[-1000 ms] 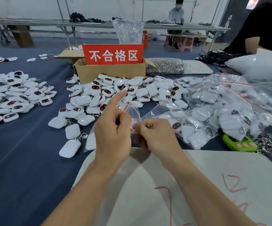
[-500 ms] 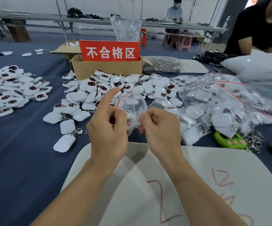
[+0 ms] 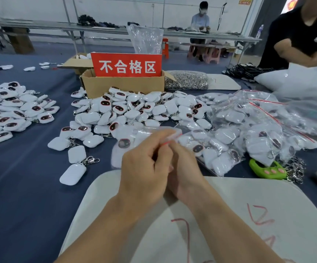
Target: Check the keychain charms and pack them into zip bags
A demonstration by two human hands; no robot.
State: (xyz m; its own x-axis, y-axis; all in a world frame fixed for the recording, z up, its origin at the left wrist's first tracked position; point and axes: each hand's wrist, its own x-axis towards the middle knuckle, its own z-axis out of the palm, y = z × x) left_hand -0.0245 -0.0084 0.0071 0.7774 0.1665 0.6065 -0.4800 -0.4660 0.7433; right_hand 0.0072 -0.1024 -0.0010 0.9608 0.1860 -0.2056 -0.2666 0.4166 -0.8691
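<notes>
Both forearms reach in from the bottom edge and meet above the near part of the blue table (image 3: 21,196), over a white board (image 3: 239,205) marked in red. The left hand (image 3: 144,171) shows its back to the camera, its fingers curled in and its thumb and forefinger pinching the red-striped top edge of a clear zip bag (image 3: 135,134). The right hand (image 3: 185,168) sits pressed against the left and partly hidden behind it, its fingers also curled and gripping the same edge. The bag is held up just off the table between the 2 hands and is blurred; 1 white charm (image 3: 124,143) with a dark face shows inside it.

Beyond the hands lies a heap of loose charms (image 3: 135,109), with a 2nd spread (image 3: 11,111) far to the left. Packed bags (image 3: 249,133) are piled to the right, near a green keychain (image 3: 266,168). Behind the heap stands a cardboard box (image 3: 123,85) carrying a red sign (image 3: 127,65).
</notes>
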